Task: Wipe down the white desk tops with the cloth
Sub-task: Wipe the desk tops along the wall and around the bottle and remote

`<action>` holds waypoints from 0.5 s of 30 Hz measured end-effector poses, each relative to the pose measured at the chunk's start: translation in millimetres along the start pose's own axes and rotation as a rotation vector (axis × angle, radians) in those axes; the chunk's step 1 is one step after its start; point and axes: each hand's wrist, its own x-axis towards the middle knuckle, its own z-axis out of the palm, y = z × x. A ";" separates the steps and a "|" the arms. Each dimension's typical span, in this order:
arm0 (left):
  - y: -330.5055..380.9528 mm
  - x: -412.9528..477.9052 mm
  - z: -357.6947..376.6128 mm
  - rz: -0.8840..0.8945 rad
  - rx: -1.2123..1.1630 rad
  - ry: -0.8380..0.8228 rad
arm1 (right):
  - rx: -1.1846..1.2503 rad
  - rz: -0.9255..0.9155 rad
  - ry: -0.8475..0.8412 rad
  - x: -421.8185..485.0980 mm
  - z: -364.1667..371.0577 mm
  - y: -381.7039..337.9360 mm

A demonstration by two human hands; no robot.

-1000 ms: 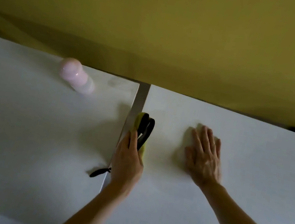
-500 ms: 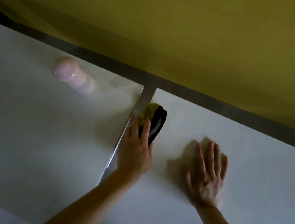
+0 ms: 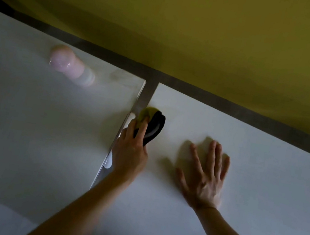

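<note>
Cloth [image 3: 149, 125], yellow-black: judged soft, light, prone to bunching; best pressed flat from above. Sits under the curled, gripping fingers of the left hand [image 3: 130, 154], on the white desk top [image 3: 251, 186] beside the gap. Right hand [image 3: 205, 176]: fingers straight, spread, resting flat, holding nothing.

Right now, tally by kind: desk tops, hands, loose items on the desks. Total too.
Desk tops: 2 (left desk top, right desk top)
Hands: 2 (left hand gripping cloth, right hand flat on right desk top)
Cloth: 1
Pink container: 1, on left desk top
Total: 6
</note>
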 end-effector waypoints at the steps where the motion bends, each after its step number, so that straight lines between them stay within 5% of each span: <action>1: 3.7 13.6 1.8 -0.009 0.015 -0.002 | -0.002 -0.006 -0.002 1.2 -0.4 0.8; 8: 45.2 117.0 9.1 -0.063 0.023 0.068 | 0.017 0.002 0.006 2.4 1.5 0.4; 15: -17.4 -54.0 4.0 -0.115 0.025 0.037 | 0.048 -0.036 0.009 -0.3 3.7 0.3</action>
